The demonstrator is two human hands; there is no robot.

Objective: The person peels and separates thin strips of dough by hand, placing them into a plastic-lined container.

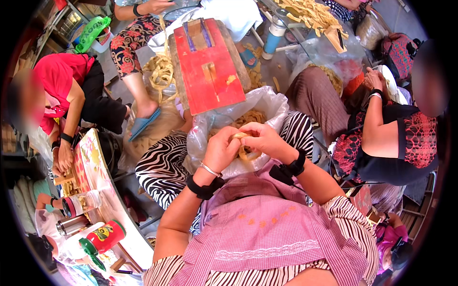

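My left hand (220, 149) and my right hand (266, 138) meet above my lap. Between their fingertips they pinch a pale yellow, flexible strip (247, 153), part of which hangs below in a loop. Its exact material is not clear, and my fingers hide much of it. Under my hands a container lined with a clear plastic bag (273, 102) sits between my knees, with more yellow strips (253, 117) inside. Just beyond it lies a red-painted board (211, 71) with a small wooden block (208, 71) on it.
Loose strips (159, 73) hang left of the board. Co-workers sit close on both sides. A table (107, 189) at left holds a red jar (107, 236) and a glass bottle (82, 203). Farther back stand a blue flask (273, 37) and a glass tabletop with heaped yellow pieces (311, 16).
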